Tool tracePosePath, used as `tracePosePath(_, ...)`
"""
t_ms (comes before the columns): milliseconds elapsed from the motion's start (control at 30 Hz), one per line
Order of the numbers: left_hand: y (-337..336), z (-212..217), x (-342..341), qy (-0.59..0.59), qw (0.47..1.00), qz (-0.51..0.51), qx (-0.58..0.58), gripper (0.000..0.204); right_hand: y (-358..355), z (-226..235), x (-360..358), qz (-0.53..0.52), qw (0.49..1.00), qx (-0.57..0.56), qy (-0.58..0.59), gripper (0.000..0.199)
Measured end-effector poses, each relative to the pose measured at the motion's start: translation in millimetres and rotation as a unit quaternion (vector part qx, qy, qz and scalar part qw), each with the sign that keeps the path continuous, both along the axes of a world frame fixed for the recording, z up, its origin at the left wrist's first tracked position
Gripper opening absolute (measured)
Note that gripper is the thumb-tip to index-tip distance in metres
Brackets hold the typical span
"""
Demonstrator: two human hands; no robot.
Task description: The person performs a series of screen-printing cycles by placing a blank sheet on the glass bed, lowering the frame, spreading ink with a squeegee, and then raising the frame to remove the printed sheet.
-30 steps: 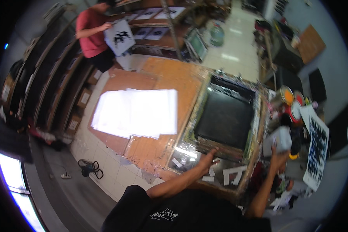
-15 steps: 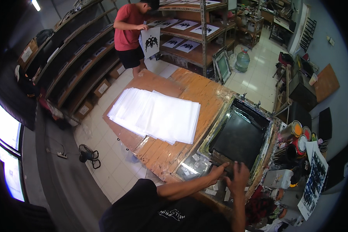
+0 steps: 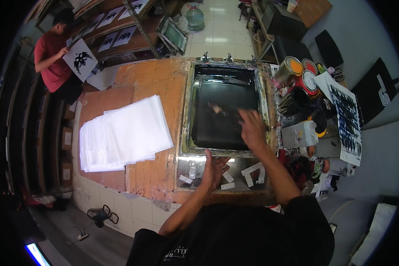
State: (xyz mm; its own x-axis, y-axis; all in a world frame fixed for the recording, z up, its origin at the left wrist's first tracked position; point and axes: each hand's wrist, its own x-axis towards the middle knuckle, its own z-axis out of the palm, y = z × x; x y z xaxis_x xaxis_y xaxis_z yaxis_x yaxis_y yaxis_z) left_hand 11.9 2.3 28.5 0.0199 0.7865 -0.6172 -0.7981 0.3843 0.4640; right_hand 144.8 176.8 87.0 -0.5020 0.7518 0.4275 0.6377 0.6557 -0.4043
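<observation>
A screen-printing frame [image 3: 189, 108] lies on the bench before me, its dark mesh wet with black ink along the far end. Above the mesh my right hand [image 3: 253, 131] is closed on a dark squeegee [image 3: 216, 108], which motion blurs; its outline is hard to make out against the ink. My left hand [image 3: 214, 170] is at the frame's near edge, thumb raised and fingers spread, holding nothing. Left of the frame lies a fanned stack of white sheets [image 3: 135, 128].
Ink cans [image 3: 292, 66], dark tubs and a white plastic container [image 3: 299, 134] crowd the right side. An ink-smeared sheet [image 3: 345, 117] hangs beside them. At far left another person [image 3: 53, 57] holds a printed sheet [image 3: 80, 60] near racks of prints.
My left hand has come off the squeegee and opened by the frame's near edge. My right hand has moved the squeegee farther over the mesh. The view has turned to the right.
</observation>
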Motion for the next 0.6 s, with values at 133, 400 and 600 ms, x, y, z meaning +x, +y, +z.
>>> tracePosePath(133, 1, -15, -8, -0.007, 0.999, -0.018, -0.026, 0.104, 97, -23, -31, -0.011, 0.999, 0.040, -0.026, 0.039)
tracePosePath(400, 1, 2, -11, -0.008, 0.994, 0.063, -0.090, 0.064, 181, -95, -92, -0.047, 0.989, 0.009, -0.139, 0.045)
tracePosePath(600, -1, 2, -10, -0.001, 0.992, 0.078, -0.097, 0.049, 217, -76, -111, -0.017, 0.990, -0.035, -0.136, 0.037)
